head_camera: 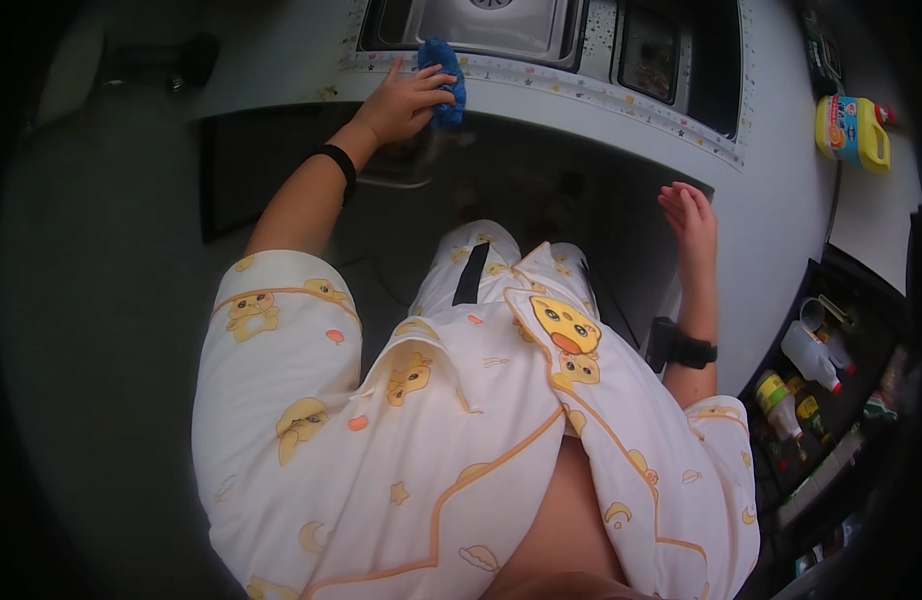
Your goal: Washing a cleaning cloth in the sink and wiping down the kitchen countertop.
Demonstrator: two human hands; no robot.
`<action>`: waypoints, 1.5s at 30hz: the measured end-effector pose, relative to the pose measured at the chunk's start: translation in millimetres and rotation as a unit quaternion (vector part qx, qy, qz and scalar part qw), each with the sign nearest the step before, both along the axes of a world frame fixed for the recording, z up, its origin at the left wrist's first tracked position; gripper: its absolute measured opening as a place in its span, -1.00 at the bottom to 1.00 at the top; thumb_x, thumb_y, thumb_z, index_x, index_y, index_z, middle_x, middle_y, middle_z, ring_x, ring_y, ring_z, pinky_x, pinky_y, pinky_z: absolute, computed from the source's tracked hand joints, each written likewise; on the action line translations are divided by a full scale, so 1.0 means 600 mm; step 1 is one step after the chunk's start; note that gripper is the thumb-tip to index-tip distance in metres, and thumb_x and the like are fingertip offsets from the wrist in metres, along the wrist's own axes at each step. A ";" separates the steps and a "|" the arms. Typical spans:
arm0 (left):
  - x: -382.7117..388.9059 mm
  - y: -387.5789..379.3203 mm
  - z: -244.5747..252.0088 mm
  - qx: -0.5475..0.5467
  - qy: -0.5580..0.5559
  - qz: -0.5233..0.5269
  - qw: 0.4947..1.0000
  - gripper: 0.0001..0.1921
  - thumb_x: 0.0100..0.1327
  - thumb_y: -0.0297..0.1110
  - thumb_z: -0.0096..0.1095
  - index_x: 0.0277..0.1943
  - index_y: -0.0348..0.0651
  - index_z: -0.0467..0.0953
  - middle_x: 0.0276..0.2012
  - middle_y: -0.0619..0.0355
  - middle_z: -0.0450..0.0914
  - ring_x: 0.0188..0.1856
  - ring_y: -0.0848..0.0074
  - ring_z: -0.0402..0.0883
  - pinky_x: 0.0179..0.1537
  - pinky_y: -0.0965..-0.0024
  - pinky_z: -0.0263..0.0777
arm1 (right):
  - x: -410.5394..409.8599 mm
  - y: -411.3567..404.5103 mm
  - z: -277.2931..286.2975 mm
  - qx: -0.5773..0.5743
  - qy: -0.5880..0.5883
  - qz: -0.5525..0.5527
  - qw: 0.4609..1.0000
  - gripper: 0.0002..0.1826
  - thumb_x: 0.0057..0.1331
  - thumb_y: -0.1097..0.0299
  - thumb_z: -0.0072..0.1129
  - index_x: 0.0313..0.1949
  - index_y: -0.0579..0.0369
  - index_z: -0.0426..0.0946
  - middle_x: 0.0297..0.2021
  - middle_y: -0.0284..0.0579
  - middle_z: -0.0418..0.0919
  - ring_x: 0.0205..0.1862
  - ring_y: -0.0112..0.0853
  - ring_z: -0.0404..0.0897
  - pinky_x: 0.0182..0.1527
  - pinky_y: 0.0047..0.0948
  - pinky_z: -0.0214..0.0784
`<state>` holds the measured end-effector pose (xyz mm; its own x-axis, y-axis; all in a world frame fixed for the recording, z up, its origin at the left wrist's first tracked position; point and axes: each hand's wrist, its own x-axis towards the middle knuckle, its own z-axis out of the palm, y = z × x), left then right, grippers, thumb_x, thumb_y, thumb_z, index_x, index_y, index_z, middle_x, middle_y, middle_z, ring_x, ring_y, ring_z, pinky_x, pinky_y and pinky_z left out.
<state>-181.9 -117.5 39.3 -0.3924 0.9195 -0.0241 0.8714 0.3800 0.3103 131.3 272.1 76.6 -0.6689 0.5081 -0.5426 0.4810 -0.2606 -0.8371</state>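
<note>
My left hand [410,99] rests on a blue cloth [442,75] at the front edge of the white countertop [273,82], its fingers spread over the cloth. Part of the cloth lies on the patterned trim strip [528,73] before the sink, and its lower end reaches the counter's edge. My right hand [688,206] is raised near the counter's right front edge and touches nothing that shows; its fingers lie close together, slightly bent. Beyond the cloth is a stainless steel sink [491,34]. A black band circles each forearm or wrist.
A smaller sink basin [648,56] with wet bits in it lies right of the main one. A yellow jug with a blue label [851,131] stands on the right. Below it, a dark rack [813,289] holds several bottles. A dark recess is under the counter.
</note>
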 end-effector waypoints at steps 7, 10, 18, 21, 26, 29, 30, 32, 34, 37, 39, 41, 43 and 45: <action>-0.066 -0.202 -0.029 0.013 0.067 0.121 0.990 -0.71 0.30 -0.45 0.05 0.04 0.02 0.53 0.29 0.26 0.50 0.40 0.22 0.37 0.39 -0.39 -0.03 | -0.060 -0.135 0.004 0.011 -0.017 0.021 1.000 -0.68 0.54 0.19 -0.01 0.10 0.09 0.55 -0.02 -0.16 0.67 0.06 -0.42 0.63 0.12 -0.45 0.39; -0.080 -0.261 -0.024 0.014 0.098 0.136 0.986 -0.69 0.29 -0.47 0.04 0.07 0.02 0.51 0.31 0.21 0.47 0.42 0.21 0.35 0.39 -0.40 -0.03 | -0.082 -0.201 0.017 0.012 -0.027 0.028 0.999 -0.68 0.53 0.18 -0.01 0.09 0.07 0.56 -0.02 -0.18 0.68 0.06 -0.42 0.63 0.10 -0.45 0.39; -0.041 -0.206 0.030 0.212 -0.019 0.150 0.966 -0.66 0.27 -0.57 -0.04 0.07 -0.07 0.50 0.14 -0.02 0.54 0.30 0.02 0.41 0.41 -0.34 -0.04 | -0.084 -0.265 0.052 0.046 -0.024 0.000 0.999 -0.69 0.54 0.18 -0.01 0.08 0.06 0.56 -0.04 -0.21 0.68 0.02 -0.45 0.64 0.07 -0.46 0.40; 0.003 -0.052 0.056 0.319 -0.055 0.047 0.945 -0.64 0.20 -0.58 0.09 0.06 -0.07 0.51 0.00 -0.05 0.58 0.10 -0.05 0.52 0.30 -0.09 0.26 | -0.057 -0.262 0.069 0.052 -0.033 -0.038 0.997 -0.68 0.53 0.16 -0.01 0.07 0.07 0.57 -0.03 -0.20 0.68 0.02 -0.45 0.64 0.06 -0.46 0.41; 0.083 0.231 0.042 0.292 0.005 -0.046 0.955 -0.63 0.24 -0.41 0.23 0.11 0.12 0.52 -0.12 0.04 0.56 -0.12 0.13 0.59 -0.14 0.16 0.57 | 0.036 -0.258 0.098 0.081 -0.059 -0.109 0.989 -0.68 0.54 0.17 -0.02 0.09 0.07 0.55 -0.02 -0.19 0.67 0.02 -0.43 0.64 0.07 -0.44 0.41; 0.123 0.363 0.039 0.293 0.006 -0.064 0.954 -0.56 0.21 -0.51 0.20 0.16 0.07 0.49 -0.11 0.01 0.56 -0.11 0.13 0.58 -0.12 0.17 0.55 | 0.116 -0.256 0.112 0.087 -0.075 -0.158 0.981 -0.67 0.54 0.15 -0.03 0.11 0.06 0.53 0.00 -0.20 0.67 0.03 -0.43 0.64 0.07 -0.43 0.42; 0.130 0.400 0.040 0.300 0.001 -0.070 0.951 -0.56 0.21 -0.51 0.20 0.16 0.07 0.49 -0.11 0.01 0.56 -0.11 0.13 0.58 -0.12 0.17 0.55 | 0.141 -0.256 0.115 0.086 -0.091 -0.186 0.975 -0.67 0.55 0.15 -0.03 0.11 0.07 0.52 0.00 -0.19 0.66 0.03 -0.42 0.64 0.06 -0.43 0.42; 0.146 0.465 0.043 0.252 0.027 -0.111 0.961 -0.54 0.20 -0.50 0.23 0.16 0.12 0.48 -0.16 0.06 0.55 -0.14 0.20 0.58 -0.15 0.24 0.55 | 0.194 -0.255 0.119 0.087 -0.107 -0.220 0.966 -0.66 0.55 0.15 -0.03 0.12 0.08 0.51 0.01 -0.18 0.66 0.03 -0.42 0.64 0.05 -0.43 0.42; 0.172 0.525 0.040 0.253 0.049 -0.144 0.955 -0.54 0.17 -0.48 0.27 0.15 0.14 0.49 -0.18 0.09 0.54 -0.14 0.23 0.58 -0.18 0.28 0.54 | 0.246 -0.254 0.121 0.067 -0.121 -0.271 0.952 -0.65 0.55 0.15 -0.04 0.16 0.08 0.46 0.03 -0.15 0.64 0.04 -0.40 0.63 0.03 -0.43 0.42; 0.215 0.599 0.025 0.239 0.110 -0.186 0.946 -0.58 0.15 -0.34 0.36 0.09 0.29 0.53 -0.13 0.19 0.52 -0.10 0.31 0.56 -0.21 0.31 0.45 | 0.300 -0.247 0.120 0.060 -0.136 -0.319 0.936 -0.64 0.55 0.17 -0.04 0.16 0.11 0.45 0.04 -0.11 0.63 0.05 -0.38 0.63 0.03 -0.42 0.42; 0.238 0.632 -0.010 0.244 0.094 -0.203 0.944 -0.61 0.18 -0.30 0.33 0.08 0.34 0.55 -0.06 0.21 0.50 -0.05 0.29 0.54 -0.15 0.26 0.42 | 0.321 -0.227 0.109 0.055 -0.140 -0.320 0.935 -0.64 0.54 0.17 -0.03 0.17 0.12 0.45 0.04 -0.08 0.62 0.05 -0.35 0.63 0.04 -0.41 0.43; 0.232 0.650 -0.049 0.228 0.088 -0.198 0.949 -0.62 0.20 -0.29 0.32 0.08 0.35 0.56 -0.04 0.21 0.49 -0.02 0.29 0.53 -0.12 0.25 0.42 | 0.326 -0.198 0.102 0.045 -0.153 -0.304 0.939 -0.63 0.55 0.17 -0.04 0.17 0.13 0.44 0.04 -0.09 0.62 0.06 -0.35 0.63 0.07 -0.39 0.43; 0.225 0.634 -0.070 0.195 0.075 -0.212 0.955 -0.62 0.22 -0.29 0.29 0.09 0.36 0.56 -0.01 0.22 0.49 0.02 0.28 0.52 -0.01 0.21 0.39 | 0.327 -0.156 0.090 0.044 -0.164 -0.279 0.945 -0.63 0.55 0.17 -0.05 0.16 0.16 0.46 0.03 -0.09 0.63 0.06 -0.35 0.62 0.08 -0.39 0.42; 0.210 0.601 -0.064 0.189 0.051 -0.231 0.953 -0.62 0.22 -0.32 0.28 0.08 0.36 0.56 0.01 0.22 0.50 0.04 0.28 0.52 0.04 0.20 0.39 | 0.310 -0.107 0.078 0.057 -0.167 -0.240 0.955 -0.62 0.55 0.18 -0.06 0.16 0.18 0.48 0.03 -0.08 0.63 0.07 -0.34 0.62 0.10 -0.39 0.41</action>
<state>-55.8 243.2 0.8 0.0749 0.9297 0.3606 0.9516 -0.1748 0.2530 317.5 208.1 123.4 -0.1432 0.7811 -0.6077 0.5734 -0.4350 -0.6942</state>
